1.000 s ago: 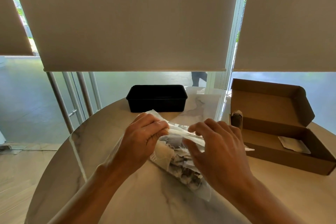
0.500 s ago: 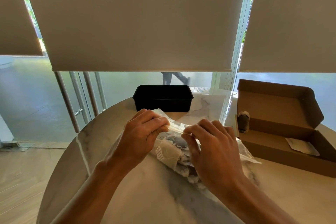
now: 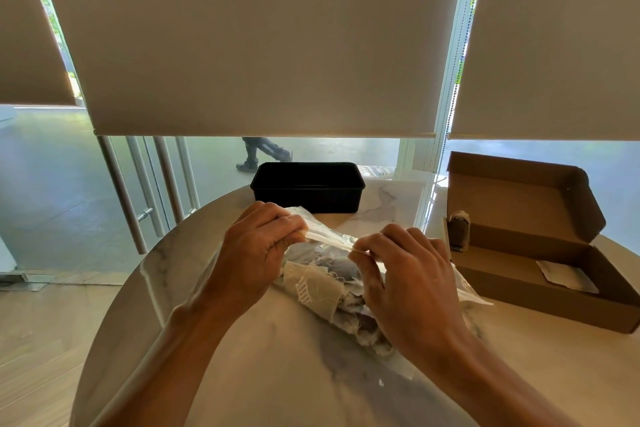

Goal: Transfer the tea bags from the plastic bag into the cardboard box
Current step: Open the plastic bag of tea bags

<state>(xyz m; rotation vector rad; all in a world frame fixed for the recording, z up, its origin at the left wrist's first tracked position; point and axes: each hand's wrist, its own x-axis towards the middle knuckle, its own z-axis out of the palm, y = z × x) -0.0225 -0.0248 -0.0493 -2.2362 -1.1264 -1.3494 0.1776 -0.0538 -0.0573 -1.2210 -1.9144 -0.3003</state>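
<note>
A clear plastic bag (image 3: 323,282) stuffed with several tea bags lies on the round marble table (image 3: 263,381) between my hands. My left hand (image 3: 258,253) pinches the bag's sealed top strip at its left end. My right hand (image 3: 405,277) pinches the same strip further right, covering part of the bag. The open cardboard box (image 3: 540,274) stands to the right, lid raised. One flat tea bag (image 3: 564,276) lies inside it, and another small dark one (image 3: 459,230) leans at its left end.
A black plastic container (image 3: 308,187) stands at the table's far edge, behind the bag. Roller blinds hang over the window beyond, and a person's legs (image 3: 258,152) pass outside. The table edge curves away to the left over a wooden floor.
My right hand has closed from spread fingers into a pinch on the bag's top strip. The strip now runs taut between both hands. The person outside has walked left.
</note>
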